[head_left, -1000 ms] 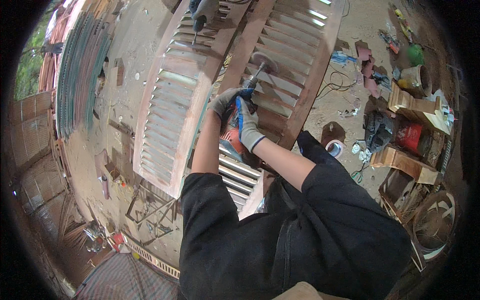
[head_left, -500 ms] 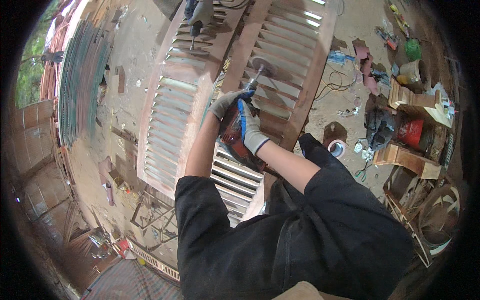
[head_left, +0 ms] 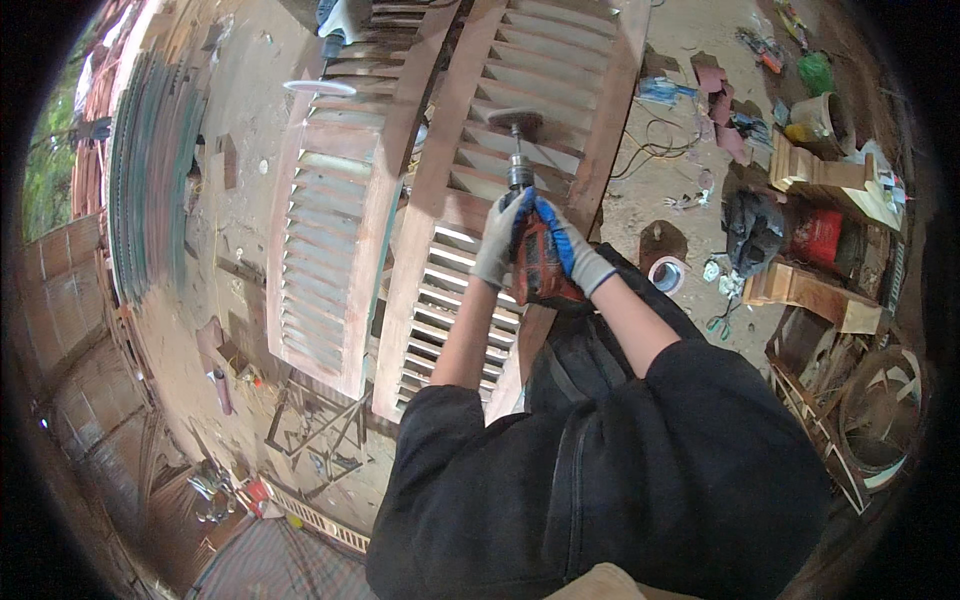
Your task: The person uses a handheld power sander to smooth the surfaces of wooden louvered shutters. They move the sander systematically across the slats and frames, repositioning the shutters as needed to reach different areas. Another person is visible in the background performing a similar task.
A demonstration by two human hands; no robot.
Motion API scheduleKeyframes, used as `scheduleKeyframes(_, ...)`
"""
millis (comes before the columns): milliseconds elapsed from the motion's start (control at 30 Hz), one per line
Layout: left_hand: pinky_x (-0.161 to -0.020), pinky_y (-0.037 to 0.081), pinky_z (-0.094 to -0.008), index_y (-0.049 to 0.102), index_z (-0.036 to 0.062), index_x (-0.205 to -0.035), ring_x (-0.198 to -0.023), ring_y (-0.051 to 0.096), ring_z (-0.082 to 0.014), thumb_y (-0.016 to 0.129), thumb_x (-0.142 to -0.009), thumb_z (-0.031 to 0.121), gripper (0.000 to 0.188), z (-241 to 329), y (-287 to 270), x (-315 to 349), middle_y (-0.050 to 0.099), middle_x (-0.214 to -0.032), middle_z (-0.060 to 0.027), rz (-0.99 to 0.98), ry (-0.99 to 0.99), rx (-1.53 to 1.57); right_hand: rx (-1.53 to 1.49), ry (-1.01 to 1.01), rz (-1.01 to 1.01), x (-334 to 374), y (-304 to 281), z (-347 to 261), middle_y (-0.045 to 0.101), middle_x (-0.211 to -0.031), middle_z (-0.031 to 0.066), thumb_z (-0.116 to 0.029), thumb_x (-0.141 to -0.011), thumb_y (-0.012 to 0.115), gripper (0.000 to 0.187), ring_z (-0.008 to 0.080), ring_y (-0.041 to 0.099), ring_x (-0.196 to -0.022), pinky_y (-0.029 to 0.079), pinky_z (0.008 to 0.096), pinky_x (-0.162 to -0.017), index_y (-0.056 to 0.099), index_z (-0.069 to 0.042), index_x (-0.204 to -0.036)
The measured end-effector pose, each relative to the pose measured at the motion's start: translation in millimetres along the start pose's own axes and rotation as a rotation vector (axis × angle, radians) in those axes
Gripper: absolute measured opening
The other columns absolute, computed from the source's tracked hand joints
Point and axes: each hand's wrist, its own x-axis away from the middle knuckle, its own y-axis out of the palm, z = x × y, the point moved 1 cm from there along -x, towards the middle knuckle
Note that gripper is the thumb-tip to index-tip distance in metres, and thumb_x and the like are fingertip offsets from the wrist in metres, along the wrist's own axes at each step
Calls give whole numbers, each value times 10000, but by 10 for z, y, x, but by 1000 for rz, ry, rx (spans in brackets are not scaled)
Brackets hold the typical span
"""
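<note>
My gloved left hand (head_left: 499, 240) is wrapped round the front of a red and black power drill (head_left: 545, 262). On the drill's other side my gloved right hand (head_left: 574, 246) grips its body. A round sanding disc (head_left: 517, 119) on a shaft sits in the metal chuck. It is over the slats of a louvred wooden shutter (head_left: 408, 335), tilted almost edge-on; whether it touches them I cannot tell. Beside it on the left lies a second louvred shutter (head_left: 362, 330). At its far end another person's gloved hand (head_left: 347, 18) holds a tool with a pale disc (head_left: 320, 88).
Long stacked strips of wood (head_left: 150, 180) lie at the far left. To the right are a roll of tape (head_left: 666, 274), a cable (head_left: 650, 150), a black plastic bag (head_left: 754, 235), a red container (head_left: 815, 237) and wooden brackets (head_left: 815, 300). A metal frame (head_left: 318, 428) lies near left.
My hands and the drill have swung upright and to the right, and the disc now looks flatter. The other person's tool has moved left. The view has shifted slightly.
</note>
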Motion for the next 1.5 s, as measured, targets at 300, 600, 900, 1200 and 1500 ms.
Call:
scheduleKeyframes(300,-621,462,-237,614,49,-935,-695,568,-78,564,-908,238,198,-197,77,-63,608,-798,10,64,52,-22,164,-91,10,217,2,-141,557,-1208,12,-423,-892,562,518,112,523,-1060,406,257,-925,501,-102,-1294)
scheduleKeyframes(600,-624,441,-225,630,50,-879,-661,525,-72,581,-893,307,262,-389,288,-50,583,-749,23,89,88,-163,35,-83,41,366,-251,-187,581,-1156,5,-405,-882,588,492,105,531,-1019,412,256,-908,532,-94,-1258)
scheduleKeyframes(900,-559,412,-225,624,61,-812,-617,514,-66,629,-861,316,259,-209,262,-51,580,-709,27,220,-68,-3,159,-22,29,142,-236,-127,567,-1205,18,-443,-869,589,545,116,515,-1063,384,245,-930,532,-80,-1272)
scheduleKeyframes(1200,-586,397,-220,612,81,-836,-644,478,-56,612,-871,324,245,-523,563,22,547,-730,42,74,-30,41,266,-26,169,567,-463,-301,588,-1159,28,-454,-866,584,549,126,544,-1025,419,248,-902,538,-73,-1258)
scheduleKeyframes(1500,-674,469,-239,631,33,-983,-729,565,-79,560,-905,287,275,-397,535,88,613,-822,14,18,-4,-101,90,-19,170,588,-411,-202,607,-1118,31,-432,-827,647,540,118,568,-959,445,250,-859,574,-57,-1209)
